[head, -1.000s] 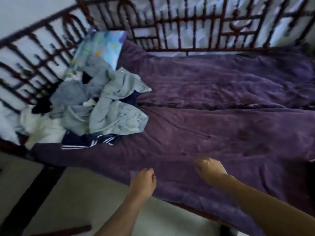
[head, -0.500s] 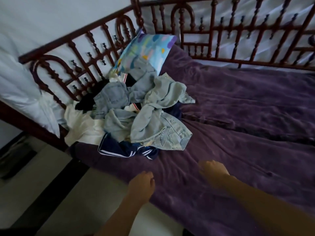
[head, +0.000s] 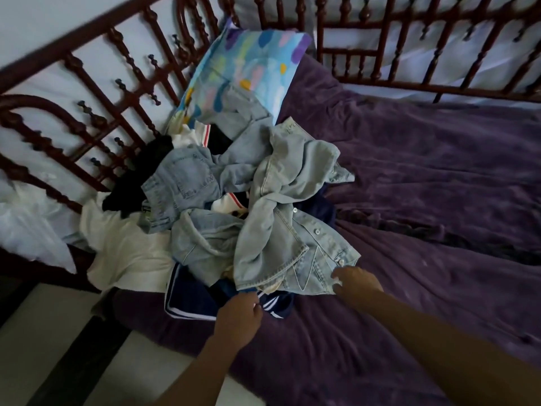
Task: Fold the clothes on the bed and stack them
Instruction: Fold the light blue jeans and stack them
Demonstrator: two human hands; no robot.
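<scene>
A heap of unfolded clothes lies at the left end of the bed. On top is a light denim jacket, with pale jeans beside it. Under them are a navy garment with white stripes, a white garment and a black one. My right hand pinches the jacket's buttoned front corner. My left hand is at the jacket's lower hem where it meets the navy garment. Its fingertips are curled under and hidden, so its hold is unclear.
A purple blanket covers the bed, rumpled to the right of the heap. A colourful pillow leans in the corner against the dark red wooden railing. A white cushion sits outside the rail at left. Pale floor lies below.
The view has swung left and closer to the heap. Both hands have moved forward from the blanket's near edge to the denim jacket's lower edge.
</scene>
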